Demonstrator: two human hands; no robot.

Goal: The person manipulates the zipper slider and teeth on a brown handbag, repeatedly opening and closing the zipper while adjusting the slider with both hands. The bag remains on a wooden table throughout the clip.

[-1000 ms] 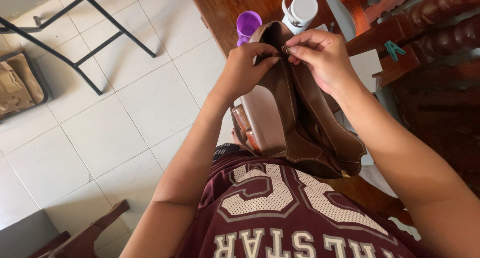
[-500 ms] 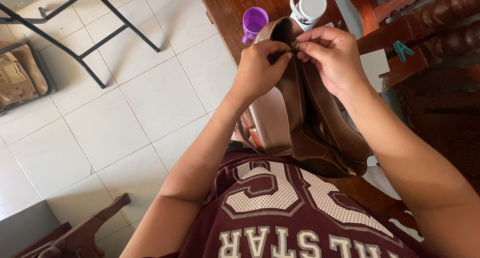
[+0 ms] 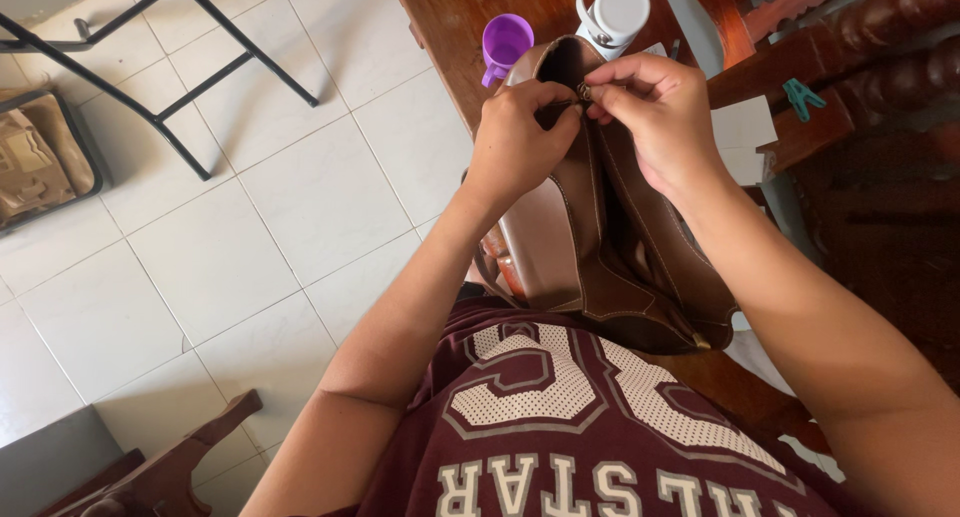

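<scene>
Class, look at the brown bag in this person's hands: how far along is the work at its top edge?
Done: the brown bag stands upright against the person's lap. In hand: left hand and right hand pinch a small metal fastener at the bag's top edge. Left: the mouth looks open; whether the fastener is joined cannot be told.

Taking the purple cup (image 3: 505, 43) on the desk (image 3: 450, 17) as landmark: far to its left, on the tiled floor (image 3: 250, 217) at the picture's edge, sits a dark-rimmed tray (image 3: 88, 157) holding tan, crumpled packaging (image 3: 30, 167). To the cup's right lies a white paper sheet (image 3: 742, 127). No screens show.
</scene>
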